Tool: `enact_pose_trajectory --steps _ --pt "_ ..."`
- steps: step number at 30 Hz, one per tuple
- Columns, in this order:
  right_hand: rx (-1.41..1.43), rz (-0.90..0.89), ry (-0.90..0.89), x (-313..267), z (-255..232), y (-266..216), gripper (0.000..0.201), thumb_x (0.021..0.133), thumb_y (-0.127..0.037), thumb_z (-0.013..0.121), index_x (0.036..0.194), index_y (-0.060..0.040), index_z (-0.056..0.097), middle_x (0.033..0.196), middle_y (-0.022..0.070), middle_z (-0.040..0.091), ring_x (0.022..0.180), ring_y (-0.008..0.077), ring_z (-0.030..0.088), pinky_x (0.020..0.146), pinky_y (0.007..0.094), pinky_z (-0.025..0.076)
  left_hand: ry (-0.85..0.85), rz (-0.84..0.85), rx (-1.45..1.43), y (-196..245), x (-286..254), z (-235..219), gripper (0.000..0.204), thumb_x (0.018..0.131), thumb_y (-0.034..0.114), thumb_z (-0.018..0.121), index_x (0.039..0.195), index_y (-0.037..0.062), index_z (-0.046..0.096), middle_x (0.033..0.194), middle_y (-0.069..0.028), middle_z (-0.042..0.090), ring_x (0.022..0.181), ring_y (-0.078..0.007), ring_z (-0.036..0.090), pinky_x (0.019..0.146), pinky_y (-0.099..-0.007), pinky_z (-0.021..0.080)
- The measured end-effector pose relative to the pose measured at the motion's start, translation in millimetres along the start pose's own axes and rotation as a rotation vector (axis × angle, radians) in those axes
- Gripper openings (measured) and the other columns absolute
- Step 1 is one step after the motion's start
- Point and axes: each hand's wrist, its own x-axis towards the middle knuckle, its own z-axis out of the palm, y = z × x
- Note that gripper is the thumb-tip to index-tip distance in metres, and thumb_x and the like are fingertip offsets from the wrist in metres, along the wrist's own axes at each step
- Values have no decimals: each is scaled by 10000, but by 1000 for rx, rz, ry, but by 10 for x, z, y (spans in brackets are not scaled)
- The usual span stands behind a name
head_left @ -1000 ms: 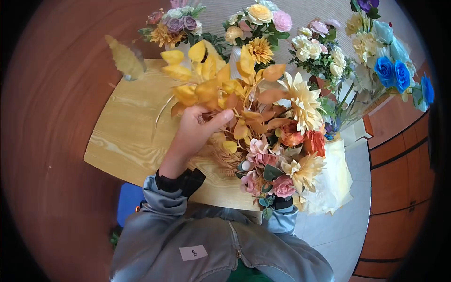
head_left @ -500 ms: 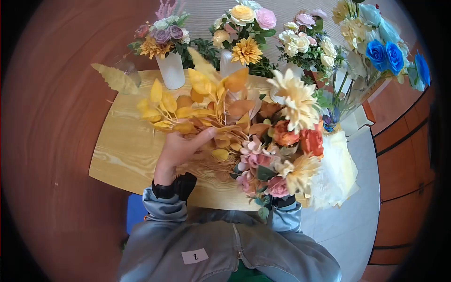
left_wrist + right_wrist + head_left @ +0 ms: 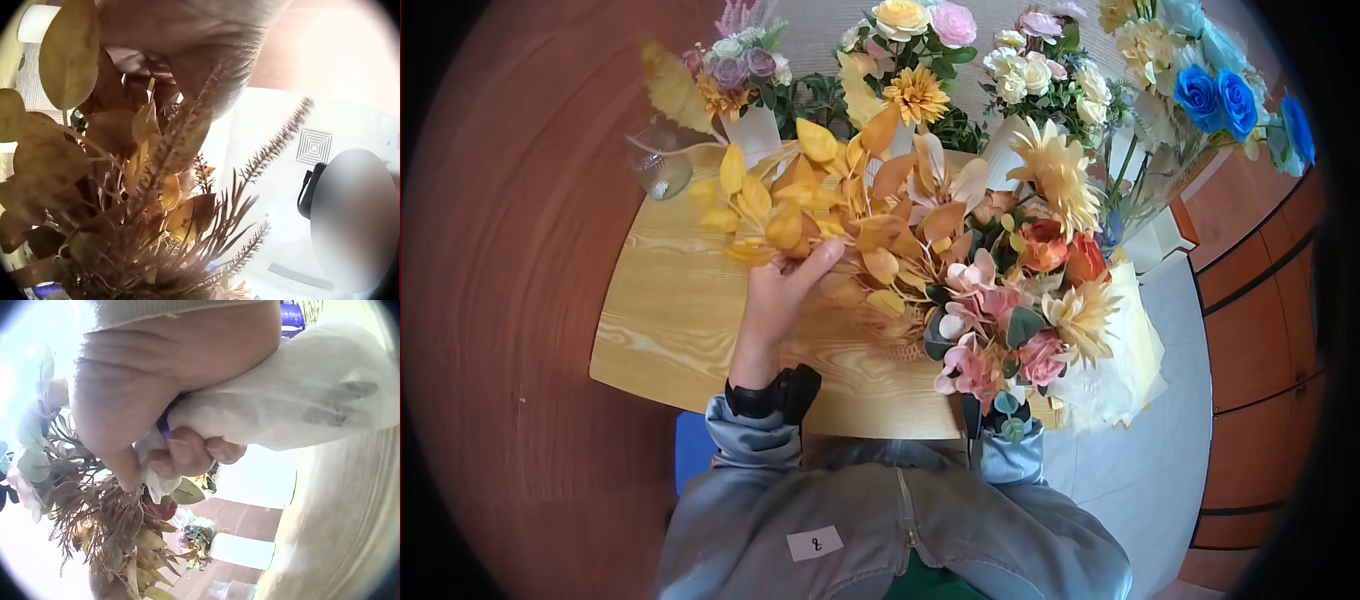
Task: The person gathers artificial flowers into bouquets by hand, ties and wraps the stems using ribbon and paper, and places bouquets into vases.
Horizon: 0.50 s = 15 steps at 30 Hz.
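A bouquet of pink, orange and cream flowers (image 3: 1000, 300) with yellow-orange leaves (image 3: 800, 205) is held over the table. My left hand (image 3: 775, 300) has its fingers curled among the yellow leaves, thumb along a stem; in the left wrist view the palm (image 3: 181, 44) lies over leaves (image 3: 69, 56) and brown feathery sprigs (image 3: 275, 147). Flowers hide my right hand in the head view. In the right wrist view my right hand (image 3: 175, 381) grips the bouquet's white-wrapped stem bundle (image 3: 281, 394), fingers curled round it, a blue band showing beneath.
White vases of flowers (image 3: 915, 95) line the table's (image 3: 660, 320) far side. A clear glass vase (image 3: 662, 175) stands at the far left corner. Blue roses (image 3: 1215, 100) rise at the far right. Pale wrapping sheets (image 3: 1110, 370) lie by the right edge.
The left hand has shifted left and slightly down among the leaves, and the yellow sprays have spread left. The pink and cream flowers have moved slightly right over the last half second.
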Motion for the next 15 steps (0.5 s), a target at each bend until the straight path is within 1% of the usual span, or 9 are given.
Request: enact_pose_trajectory --steps 2,5,6,8,9,10,12,14,15 --pt "27 18 -10 37 24 69 536 807 -507 386 1224 -169 372 1102 42 481 853 233 506 616 383 312 71 -96 -73 -3 48 5 171 785 95 580 922 -7 580 843 -37 596 756 -88 555 709 -211 432" --pt "65 39 -24 159 125 -220 533 809 -504 384 1221 -167 375 1100 39 481 854 230 507 615 384 312 28 -86 -61 15 76 -27 201 794 72 578 963 -34 552 894 -77 590 792 -103 561 693 -219 458" --pt "78 46 -29 163 121 -96 532 809 -504 383 1221 -167 376 1100 38 482 854 229 508 615 384 312 28 -85 -63 37 90 -48 201 794 72 578 963 -34 552 894 -77 590 792 -103 561 693 -219 458" --pt "102 59 -39 242 157 -67 530 810 -502 382 1219 -165 378 1098 36 482 855 226 509 615 385 311 -66 -16 45 88 111 -82 224 798 72 573 987 -43 539 905 -83 593 811 -118 565 719 -223 449" --pt "114 66 -43 248 175 -66 529 811 -502 381 1219 -165 378 1098 35 483 855 225 509 615 385 311 -66 -15 43 91 104 -78 224 798 72 573 987 -43 539 905 -83 593 811 -118 565 719 -223 449" --pt "-45 122 32 182 65 -203 566 811 -494 391 1243 -132 337 1104 28 482 896 236 519 600 367 303 0 59 60 92 93 -73 228 803 66 563 1001 -44 532 926 -85 587 841 -122 555 741 -224 438" --pt "-10 -35 -46 73 -714 -319 584 811 -495 394 1237 -100 335 1119 38 482 942 271 517 638 456 345 64 135 75 117 83 -59 233 808 60 554 1014 -44 525 947 -86 581 871 -126 546 764 -226 426" --pt "-371 -57 19 -186 -724 -446 521 812 -453 448 1182 -92 389 1120 74 482 930 298 533 750 548 346 219 338 154 165 68 -52 232 809 41 540 1027 -35 519 1001 -89 565 937 -124 515 799 -229 403" --pt "-374 -57 21 -209 -782 -411 521 812 -453 448 1182 -92 389 1120 74 482 930 298 533 750 548 346 256 361 157 152 77 -76 237 799 22 540 1030 -22 514 1015 -82 551 947 -119 504 799 -228 399"
